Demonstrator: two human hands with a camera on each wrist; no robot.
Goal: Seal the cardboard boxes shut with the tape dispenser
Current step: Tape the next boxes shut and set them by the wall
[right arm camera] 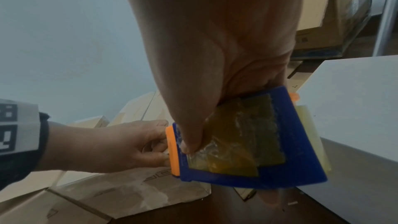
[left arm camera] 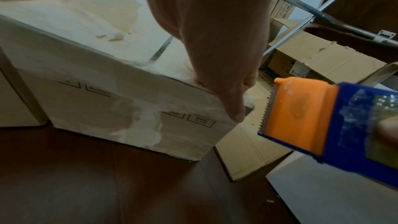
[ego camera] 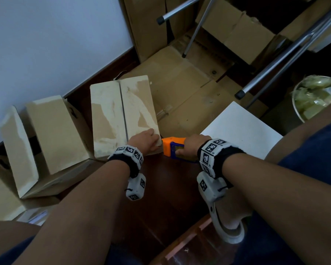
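A cardboard box (ego camera: 111, 115) with patchy white tape scars stands on the floor, its two top flaps meeting at a centre seam. My left hand (ego camera: 147, 140) holds its near right corner (left arm camera: 150, 94), fingers over the top edge and thumb (left arm camera: 234, 108) down the side. Just right of that corner my right hand (ego camera: 193, 146) grips the blue and orange tape dispenser (ego camera: 172, 148). Its serrated blade (left arm camera: 266, 113) points at the box, a small gap away. In the right wrist view my thumb (right arm camera: 189, 135) lies on the dispenser (right arm camera: 247, 142), close to my left hand (right arm camera: 129, 146).
Two more cardboard boxes (ego camera: 55, 134) (ego camera: 17, 146) lean at the left by the wall. A white panel (ego camera: 241, 134) lies at the right. Flattened cardboard (ego camera: 189, 88) covers the floor behind, with metal legs (ego camera: 275, 69) and a metal bin (ego camera: 298, 111) of plastic scraps.
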